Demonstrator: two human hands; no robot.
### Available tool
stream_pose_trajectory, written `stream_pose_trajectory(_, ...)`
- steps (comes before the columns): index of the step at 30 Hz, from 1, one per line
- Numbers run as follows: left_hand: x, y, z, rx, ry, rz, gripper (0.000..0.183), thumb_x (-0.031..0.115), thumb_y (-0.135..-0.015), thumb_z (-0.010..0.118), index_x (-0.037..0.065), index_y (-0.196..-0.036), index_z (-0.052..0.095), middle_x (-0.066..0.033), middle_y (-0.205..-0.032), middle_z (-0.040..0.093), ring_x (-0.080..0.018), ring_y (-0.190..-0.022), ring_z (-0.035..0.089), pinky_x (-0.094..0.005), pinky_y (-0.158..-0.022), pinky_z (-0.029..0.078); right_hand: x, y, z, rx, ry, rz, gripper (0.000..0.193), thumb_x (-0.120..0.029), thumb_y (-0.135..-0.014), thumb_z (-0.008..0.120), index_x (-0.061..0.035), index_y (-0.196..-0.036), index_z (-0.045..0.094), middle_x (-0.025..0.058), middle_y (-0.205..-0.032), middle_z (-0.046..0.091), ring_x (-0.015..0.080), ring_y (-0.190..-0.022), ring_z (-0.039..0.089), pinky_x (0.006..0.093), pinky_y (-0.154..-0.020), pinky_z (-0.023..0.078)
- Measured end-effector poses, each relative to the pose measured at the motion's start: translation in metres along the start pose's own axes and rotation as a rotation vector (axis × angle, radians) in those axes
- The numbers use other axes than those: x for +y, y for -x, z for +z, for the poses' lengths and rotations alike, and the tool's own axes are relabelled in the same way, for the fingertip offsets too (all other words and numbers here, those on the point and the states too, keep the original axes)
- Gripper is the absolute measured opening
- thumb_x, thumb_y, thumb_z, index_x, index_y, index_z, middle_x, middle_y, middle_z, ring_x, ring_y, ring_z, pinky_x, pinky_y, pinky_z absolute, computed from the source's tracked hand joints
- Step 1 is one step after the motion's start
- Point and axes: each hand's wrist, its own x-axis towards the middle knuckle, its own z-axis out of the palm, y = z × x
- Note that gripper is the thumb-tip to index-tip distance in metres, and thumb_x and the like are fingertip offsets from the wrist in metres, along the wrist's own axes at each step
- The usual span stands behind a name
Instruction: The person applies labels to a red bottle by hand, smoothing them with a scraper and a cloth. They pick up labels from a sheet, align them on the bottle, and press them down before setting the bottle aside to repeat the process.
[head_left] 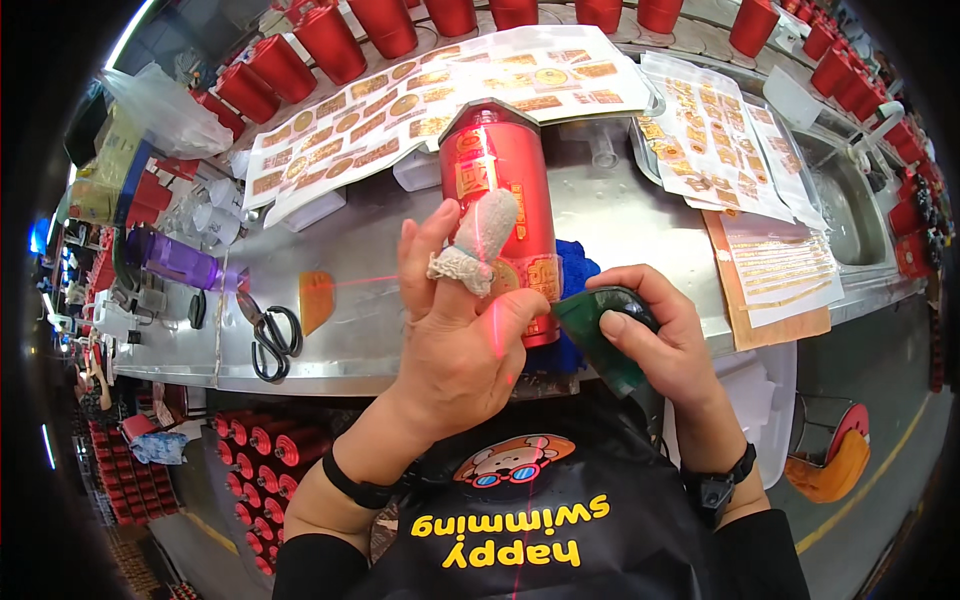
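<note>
A red cylindrical canister (pixel 541 200) with gold decals and a dark angular end lies on the metal bench, partly on a blue cloth (pixel 574 264). Over its lower left side is my left hand (pixel 452 345), fingers spread, one wearing a whitish fabric finger cover (pixel 492 226). That hand's thumb is by a clear-edged decal (pixel 543 272) near the canister's close end. In my right hand (pixel 668 345) is a green translucent scraper (pixel 598 345) with a dark rounded edge, its corner beside the left thumb. Red laser-like lines cross the left hand and canister.
Scissors (pixel 270 335), an orange flat piece (pixel 317 300) and a purple bottle (pixel 172 256) are to the left. Gold sticker sheets (pixel 375 125) spread behind, with more sheets (pixel 705 130) at right near a sink (pixel 845 190). Red canisters (pixel 330 45) line the back; several more stand below the bench.
</note>
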Motion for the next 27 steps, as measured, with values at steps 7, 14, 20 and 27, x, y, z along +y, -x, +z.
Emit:
stream_pose_trajectory(7, 0.001, -0.002, -0.002, -0.043, 0.022, 0.009, 0.016, 0.002, -0.071, 0.064, 0.009, -0.084, 0.068, -0.0243, -0.14, 0.044, -0.044, -0.134, 0.033, -0.0581, -0.114, 0.016, 0.0, -0.001, 0.002, -0.012, 0.052, -0.042, 0.026, -0.009, -0.091, 0.06, -0.0008, -0.116, 0.057, 0.0026, -0.094, 0.063, 0.0063, -0.085, 0.057, 0.0231, -0.075, 0.048)
stream_pose_trajectory(14, -0.018, 0.002, 0.006, 0.066, 0.413, -0.084, 0.025, 0.0, -0.076, 0.06, 0.007, -0.1, 0.061, -0.0258, -0.14, 0.043, -0.045, -0.128, 0.036, -0.0531, -0.108, 0.025, -0.001, -0.001, 0.001, -0.048, -0.003, 0.045, 0.026, -0.01, -0.092, 0.06, -0.0017, -0.116, 0.057, 0.0016, -0.096, 0.063, 0.0059, -0.086, 0.057, 0.0225, -0.074, 0.048)
stream_pose_trajectory(20, -0.006, 0.007, 0.017, 0.085, 0.292, -0.177, 0.039, 0.007, -0.075, 0.067, 0.006, -0.113, 0.055, -0.029, -0.144, 0.038, -0.047, -0.128, 0.035, -0.0515, -0.108, 0.024, 0.002, -0.004, 0.008, -0.077, -0.07, 0.034, 0.027, -0.011, -0.093, 0.061, -0.002, -0.118, 0.056, 0.0018, -0.098, 0.064, 0.0057, -0.086, 0.058, 0.0225, -0.075, 0.049)
stream_pose_trajectory(27, -0.005, 0.005, 0.017, 0.049, 0.257, -0.125, 0.044, 0.011, -0.079, 0.067, 0.005, -0.12, 0.052, -0.0286, -0.144, 0.037, -0.0463, -0.128, 0.035, -0.0512, -0.109, 0.023, 0.005, 0.003, 0.007, -0.079, -0.146, 0.061, 0.027, -0.01, -0.093, 0.06, -0.0018, -0.119, 0.055, 0.0025, -0.1, 0.064, 0.0063, -0.087, 0.059, 0.0226, -0.076, 0.05)
